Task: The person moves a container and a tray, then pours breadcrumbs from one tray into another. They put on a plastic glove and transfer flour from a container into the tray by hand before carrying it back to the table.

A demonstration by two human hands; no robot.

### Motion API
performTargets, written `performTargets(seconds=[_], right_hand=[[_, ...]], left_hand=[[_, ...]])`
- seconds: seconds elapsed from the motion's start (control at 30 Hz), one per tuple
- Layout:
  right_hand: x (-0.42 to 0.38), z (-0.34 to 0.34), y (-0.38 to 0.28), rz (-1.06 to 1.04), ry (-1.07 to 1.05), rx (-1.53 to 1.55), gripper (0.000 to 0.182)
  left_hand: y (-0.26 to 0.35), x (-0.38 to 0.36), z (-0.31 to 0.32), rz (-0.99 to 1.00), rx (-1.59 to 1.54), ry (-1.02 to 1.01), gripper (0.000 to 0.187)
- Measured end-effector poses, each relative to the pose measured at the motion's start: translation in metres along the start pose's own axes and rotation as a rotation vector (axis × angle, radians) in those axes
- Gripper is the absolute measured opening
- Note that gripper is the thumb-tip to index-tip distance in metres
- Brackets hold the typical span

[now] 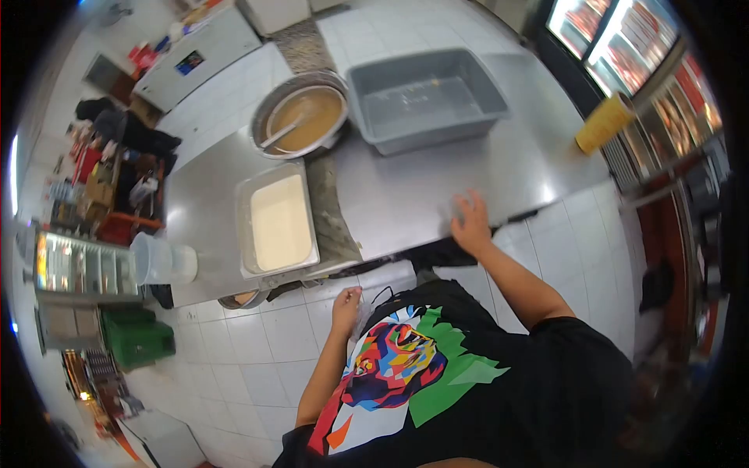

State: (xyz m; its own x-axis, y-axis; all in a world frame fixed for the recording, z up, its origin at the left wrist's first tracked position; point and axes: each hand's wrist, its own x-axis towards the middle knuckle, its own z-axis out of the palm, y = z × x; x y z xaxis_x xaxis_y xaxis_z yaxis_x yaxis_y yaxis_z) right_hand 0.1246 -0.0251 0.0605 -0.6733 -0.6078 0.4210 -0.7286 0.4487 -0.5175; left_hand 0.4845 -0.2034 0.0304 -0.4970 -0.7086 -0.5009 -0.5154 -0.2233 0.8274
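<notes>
Counter, stainless steel, smooth and dully reflective: our right hand lies flat on its near edge, fingers spread, grasping nothing. Our left hand hangs below the counter's edge over the white tiled floor, fingers curled loosely; something pale shows beside it, but we cannot tell whether the hand holds it. We judge the step in hand as a pause or bracing at the counter, with no vessel yet touched. Nearest the right hand, though well apart from it, sits a grey plastic tub, rectangular, thick-walled, seemingly empty. Left of it, a round metal pot holds an opaque brown liquid with a ladle handle resting in it. Nearer us, a rectangular steel pan is filled with a smooth cream-coloured mass. A translucent plastic container stands at the counter's left corner, and a yellow cylindrical cup near the far right edge. Any next move toward the tub or pan would, in our judgement, call for a forward reach and both hands, as each looks wide and rigid.
</notes>
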Motion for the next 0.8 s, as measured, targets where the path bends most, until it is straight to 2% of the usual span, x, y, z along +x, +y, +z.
performTargets(seconds=[0.03,0.1,0.17,0.2,0.27,0.4,0.43,0.5,0.53,0.63,0.67,0.77,0.8], right_hand=[[-0.047,-0.008,-0.017,0.034,-0.073,-0.038,0.059],[-0.131,-0.02,-0.027,0.062,-0.364,0.096,0.065],[-0.188,-0.052,-0.049,0.108,-0.746,-0.009,0.07],[-0.213,-0.062,-0.047,0.214,-0.761,0.016,0.071],[-0.255,-0.075,-0.031,0.42,-0.755,0.085,0.073],[-0.316,-0.118,0.018,0.718,-0.378,0.009,0.071],[-0.324,-0.134,0.028,0.773,-0.276,-0.011,0.071],[-0.319,-0.148,0.028,0.91,-0.2,-0.032,0.07],[-0.321,-0.153,0.028,0.972,-0.168,-0.035,0.069],[-0.328,-0.169,0.028,1.021,-0.136,0.015,0.065],[-0.337,-0.177,0.033,1.045,-0.139,0.041,0.064],[-0.356,-0.185,0.043,1.09,-0.141,0.095,0.06],[-0.369,-0.18,0.056,1.093,-0.131,0.101,0.059]], left_hand=[[-0.003,-0.012,-0.003,0.047,0.02,-0.015,0.024],[-0.005,-0.032,-0.005,0.132,0.038,-0.046,0.023],[-0.031,-0.043,-0.005,0.05,0.045,-0.054,0.023],[-0.039,-0.051,-0.006,-0.017,0.035,-0.071,0.023],[-0.044,-0.056,0.001,-0.104,-0.007,-0.081,0.023],[-0.027,-0.061,0.01,-0.121,0.238,-0.272,0.028],[-0.018,-0.058,0.018,-0.073,0.203,-0.278,0.03],[0.01,-0.035,0.024,0.007,0.11,-0.292,0.036],[0.027,-0.02,0.028,-0.003,0.116,-0.355,0.046],[0.089,-0.022,0.068,0.177,0.318,-0.326,0.047],[0.116,-0.041,0.091,0.15,0.361,-0.349,0.043],[0.138,-0.034,0.137,0.15,0.311,-0.462,0.04],[0.128,-0.018,0.154,0.25,0.333,-0.422,0.035]])
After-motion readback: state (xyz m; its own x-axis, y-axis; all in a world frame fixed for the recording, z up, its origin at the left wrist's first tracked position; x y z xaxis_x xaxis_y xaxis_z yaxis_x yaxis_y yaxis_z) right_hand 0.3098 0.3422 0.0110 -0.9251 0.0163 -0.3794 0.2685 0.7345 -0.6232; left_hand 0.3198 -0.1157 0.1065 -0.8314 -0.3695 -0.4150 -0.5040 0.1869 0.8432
